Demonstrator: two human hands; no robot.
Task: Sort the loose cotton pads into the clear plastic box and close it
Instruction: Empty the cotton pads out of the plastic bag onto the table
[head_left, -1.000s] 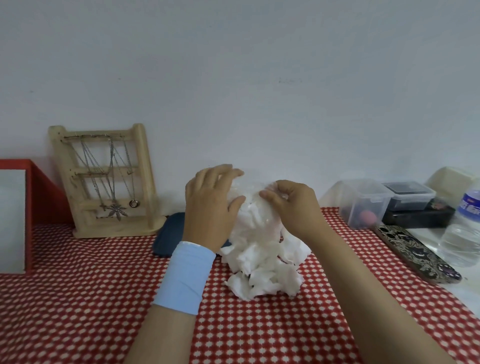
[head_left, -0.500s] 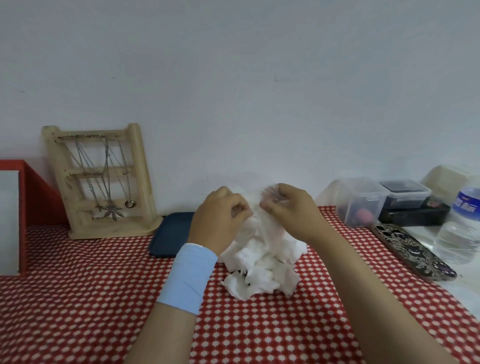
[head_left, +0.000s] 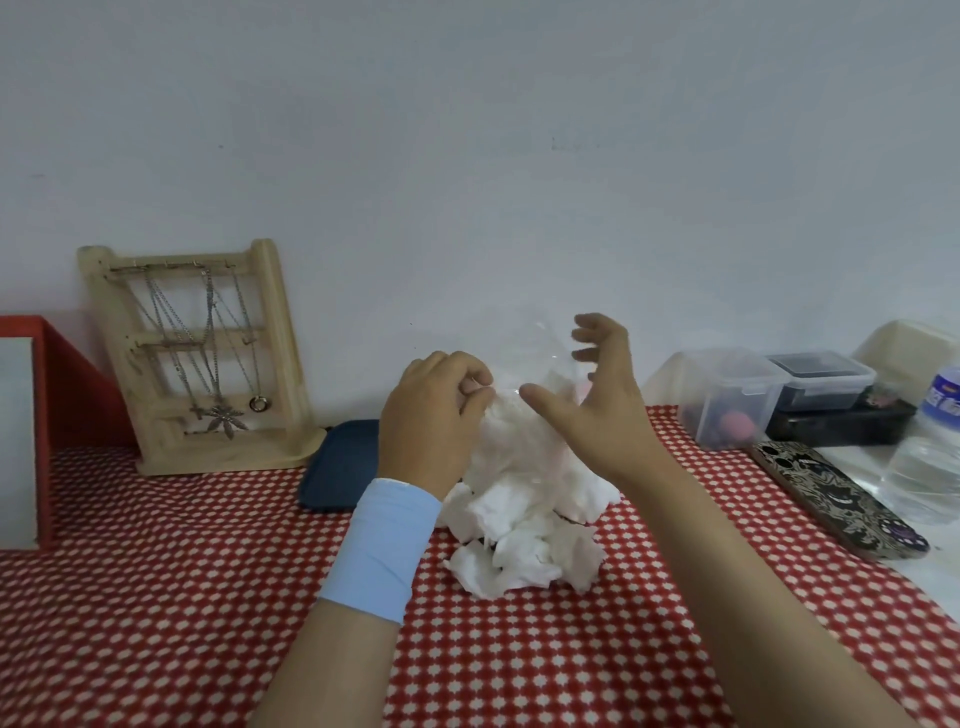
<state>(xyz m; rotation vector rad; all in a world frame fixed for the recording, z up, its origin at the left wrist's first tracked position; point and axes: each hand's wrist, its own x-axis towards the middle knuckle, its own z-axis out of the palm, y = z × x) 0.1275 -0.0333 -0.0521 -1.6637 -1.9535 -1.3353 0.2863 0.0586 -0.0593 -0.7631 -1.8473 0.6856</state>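
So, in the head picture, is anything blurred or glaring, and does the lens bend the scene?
Head view: the right hand has motion-smeared fingertips, the left hand is sharper; small glints sit on the clear plastic above the cotton pads; the wide lens seems to lean the wooden necklace stand at the left; light is soft, shadows faint.

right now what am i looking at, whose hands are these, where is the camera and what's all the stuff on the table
No machine here: a person works with bare hands, and the one picture comes from a camera worn on their head, looking down. On the red checked cloth lies a pile of white cotton pads. The left hand, with a blue wristband, pinches what looks like a clear wrapper above the pile; the right hand is open, fingers spread, holding nothing. At the right stands a clear plastic box; at the left, a wooden necklace stand.
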